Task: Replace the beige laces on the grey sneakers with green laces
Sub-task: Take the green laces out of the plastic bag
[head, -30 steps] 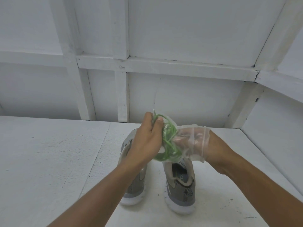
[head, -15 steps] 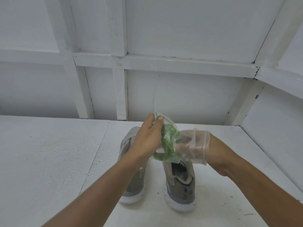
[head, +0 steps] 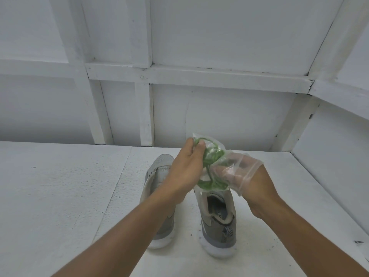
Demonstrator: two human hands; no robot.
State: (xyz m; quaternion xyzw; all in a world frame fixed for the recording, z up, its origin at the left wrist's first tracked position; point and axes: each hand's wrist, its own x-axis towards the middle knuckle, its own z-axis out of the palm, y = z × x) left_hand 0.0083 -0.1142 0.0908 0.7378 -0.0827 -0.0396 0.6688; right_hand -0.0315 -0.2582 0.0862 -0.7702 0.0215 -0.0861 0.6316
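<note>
Hands [head: 185, 168] grip green laces [head: 211, 162] — no legible writing.

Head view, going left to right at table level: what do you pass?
Left sneaker → left hand → green laces → clear plastic bag → right hand.

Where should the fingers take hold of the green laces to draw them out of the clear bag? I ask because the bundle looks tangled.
Probably at the top loop of the green laces, coming from the bag's far, upper end. There the clear bag looks open and the left hand already pinches a strand, while the right hand is inside the bag's lower end, its fingers showing through the plastic.
</note>
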